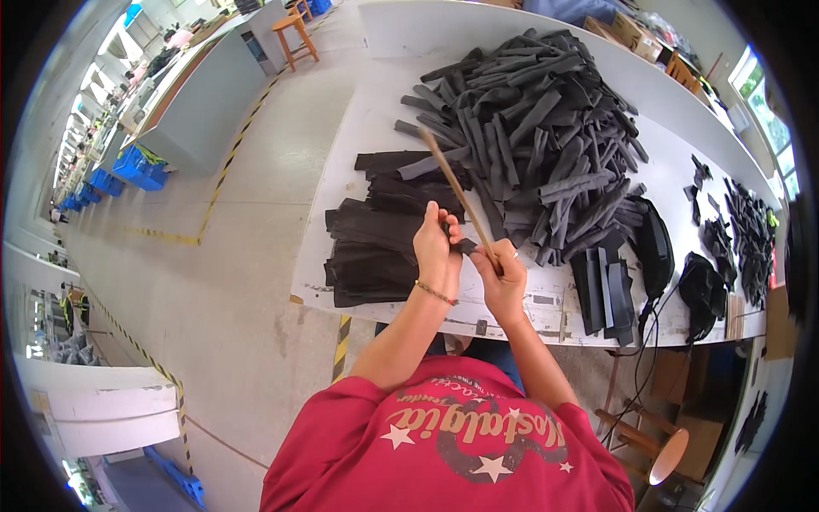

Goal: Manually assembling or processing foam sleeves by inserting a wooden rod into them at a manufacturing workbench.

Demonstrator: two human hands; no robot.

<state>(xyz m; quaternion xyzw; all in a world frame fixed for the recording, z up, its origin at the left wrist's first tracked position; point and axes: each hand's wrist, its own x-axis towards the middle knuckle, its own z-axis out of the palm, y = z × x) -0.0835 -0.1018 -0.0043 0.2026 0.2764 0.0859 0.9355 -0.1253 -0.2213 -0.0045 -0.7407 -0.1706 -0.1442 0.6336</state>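
Note:
My right hand [505,286] is closed around the lower end of a thin wooden stick [461,194], which slants up and to the left over the table. Close beside it, my left hand [435,243] has its fingers curled on a small black fabric piece [466,247], whose end shows between the two hands. Part of that piece is hidden by the fingers. Flat black fabric pieces [371,264] lie in overlapping stacks to the left of my hands. Beyond them rises a big heap of dark grey fabric tubes [546,119].
The white table [363,119] has a raised panel along its far side. Right of my hands lie dark flat strips [604,290], a black padded item [655,247] and a cord. A wooden stool [657,452] stands at lower right; another stool [294,38] is far left.

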